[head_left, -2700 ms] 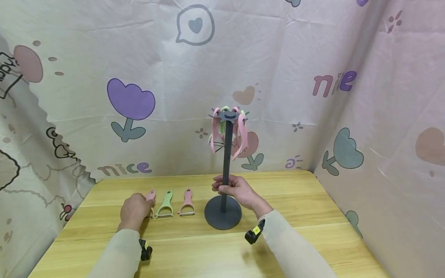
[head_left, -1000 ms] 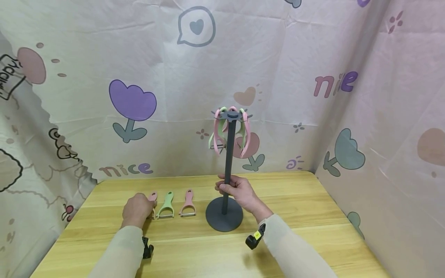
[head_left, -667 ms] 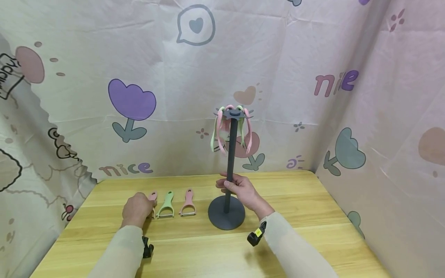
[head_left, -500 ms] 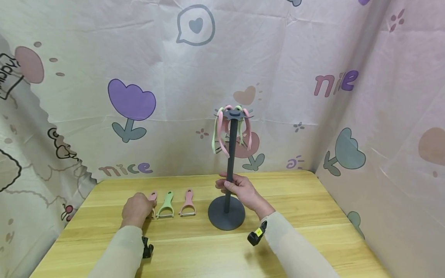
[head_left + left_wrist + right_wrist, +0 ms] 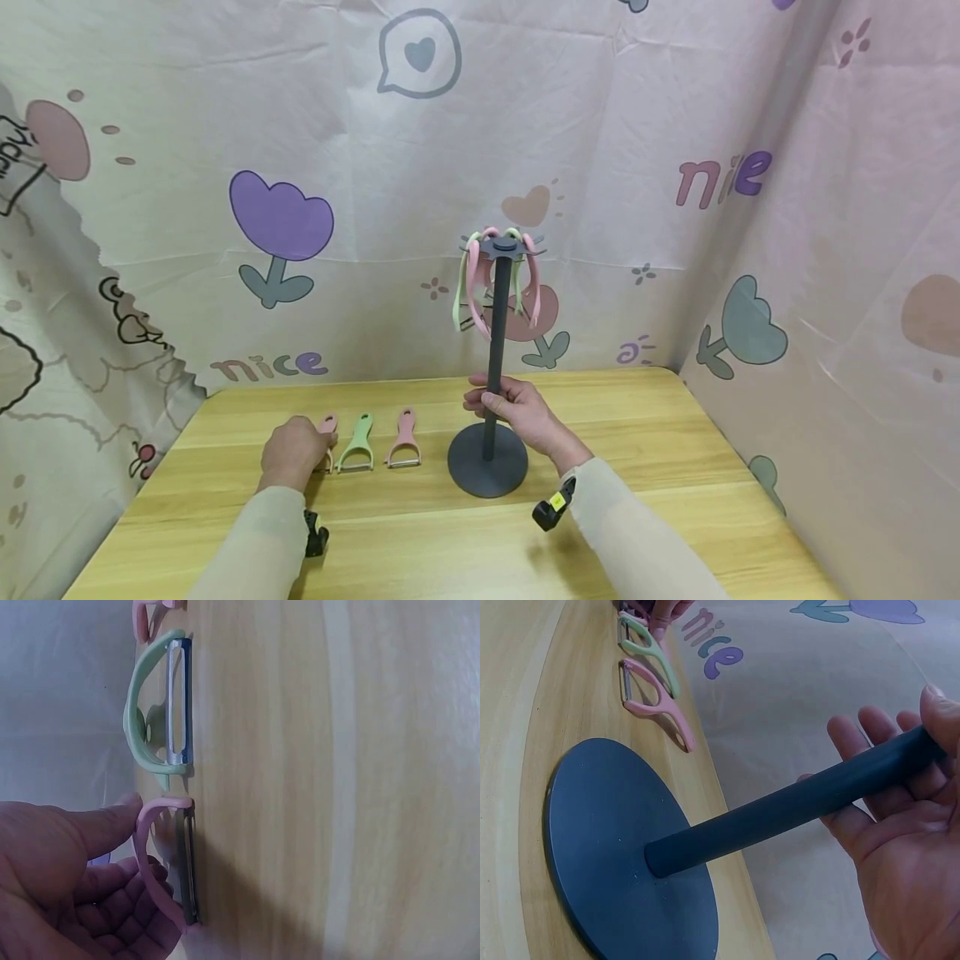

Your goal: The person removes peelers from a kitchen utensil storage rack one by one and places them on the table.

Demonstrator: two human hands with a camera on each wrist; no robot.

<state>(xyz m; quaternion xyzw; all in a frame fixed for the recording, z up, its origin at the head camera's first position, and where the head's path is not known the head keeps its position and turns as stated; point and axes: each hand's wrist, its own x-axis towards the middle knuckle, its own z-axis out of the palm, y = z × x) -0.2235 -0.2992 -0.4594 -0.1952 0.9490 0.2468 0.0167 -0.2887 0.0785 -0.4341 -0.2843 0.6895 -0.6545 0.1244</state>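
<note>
On the wooden table (image 5: 420,537), the largest thing is the dark stand (image 5: 496,350), its round base (image 5: 468,472) on the wood; it looks rigid, probably metal, and would likely be steady low down but tippy if pushed near its top, so the lower pole is the sensible hold. There the right hand (image 5: 525,412) grips it, thumb in front, fingers behind. The left hand (image 5: 288,450), well apart from the stand, pinches a pink peeler (image 5: 327,426) on the table, about where handle meets fork, though the contact is partly hidden. Just beside it lies a green peeler (image 5: 362,429), then a second pink peeler (image 5: 406,427) nearer the stand; other peelers (image 5: 472,279), pink and green, hang from the stand's top. All look like smooth plastic: light, stiff, perhaps a little slippery, unlikely to break, and best taken by the handle. Smallest are the narrow metal blades (image 5: 187,705) across the forks, likely sharp and best avoided by fingers.
</note>
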